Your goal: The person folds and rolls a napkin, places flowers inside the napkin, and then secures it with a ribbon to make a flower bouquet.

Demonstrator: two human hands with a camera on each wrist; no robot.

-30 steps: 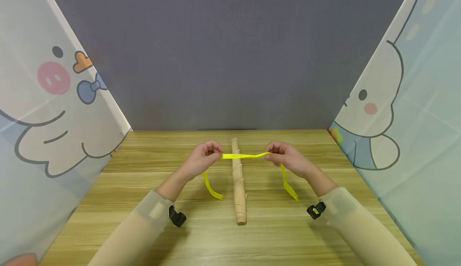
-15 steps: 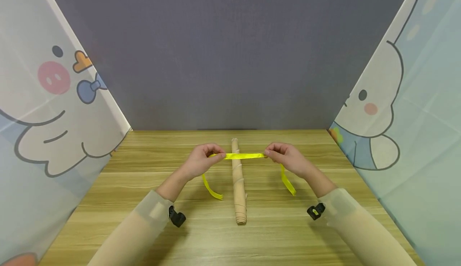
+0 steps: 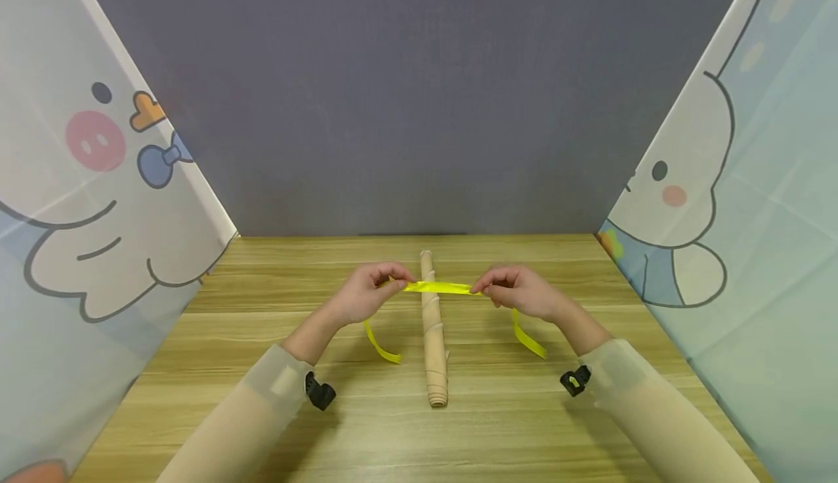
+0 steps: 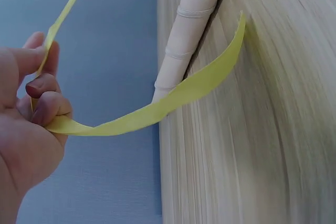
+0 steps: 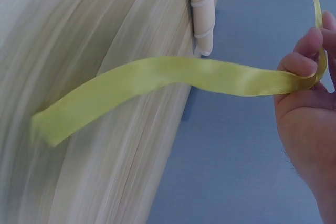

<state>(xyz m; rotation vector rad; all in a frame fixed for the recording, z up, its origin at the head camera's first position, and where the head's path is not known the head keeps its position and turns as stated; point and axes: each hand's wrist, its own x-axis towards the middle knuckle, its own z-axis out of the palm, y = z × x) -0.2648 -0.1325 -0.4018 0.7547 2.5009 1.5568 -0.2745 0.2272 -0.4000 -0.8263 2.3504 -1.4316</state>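
Note:
A yellow ribbon (image 3: 440,288) is stretched level between the two hands, above the far part of a beige rolled sheet (image 3: 433,345). The left hand (image 3: 368,292) pinches it left of the roll, and the right hand (image 3: 520,292) pinches it to the right. From the left hand a loose end of ribbon (image 4: 189,90) hangs in a curve, its tip low over the table. Another loose end (image 5: 142,77) trails from under the curled fingers of the right hand. The roll lies lengthwise on the table, with spiral edges showing along it.
A wood-grain table (image 3: 275,396) carries the roll. Behind it stands a plain grey panel (image 3: 419,105). Cartoon-printed cloth walls (image 3: 753,177) close in both sides. Each sleeved wrist bears a small black camera (image 3: 321,391).
Both hands have come slightly closer together and a little lower, so the stretch of ribbon between them is shorter and flatter. The loose ends sway slightly. The roll has stayed put.

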